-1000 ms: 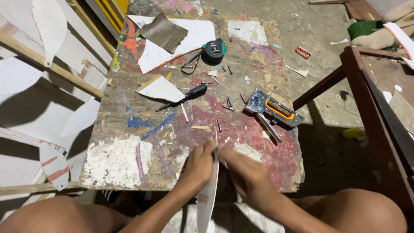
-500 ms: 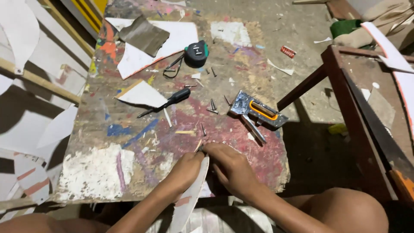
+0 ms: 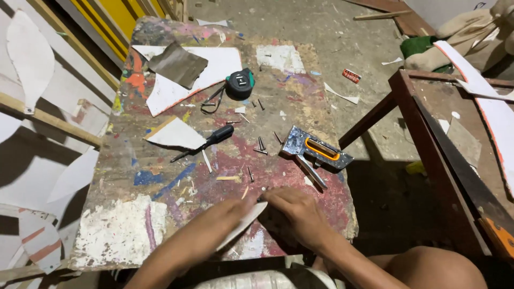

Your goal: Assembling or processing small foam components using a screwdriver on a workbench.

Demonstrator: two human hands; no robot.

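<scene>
At the near edge of the paint-smeared board (image 3: 160, 176), both your hands pin a thin white strip (image 3: 243, 225) flat: left hand (image 3: 227, 214) pressing along it, right hand (image 3: 292, 208) pinching its far end. Staple gun (image 3: 316, 152) just beyond, toward the right edge; screwdriver (image 3: 206, 142) mid-board. No containers visible.

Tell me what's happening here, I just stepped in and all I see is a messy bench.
A person sits at a paint-splattered board, both hands at its near edge. The left hand and right hand together grip a thin white strip, fingers pinching it from either side. A staple gun lies just beyond the right hand. Farther off lie a black-handled screwdriver, a tape measure, loose nails and white offcuts.
</scene>
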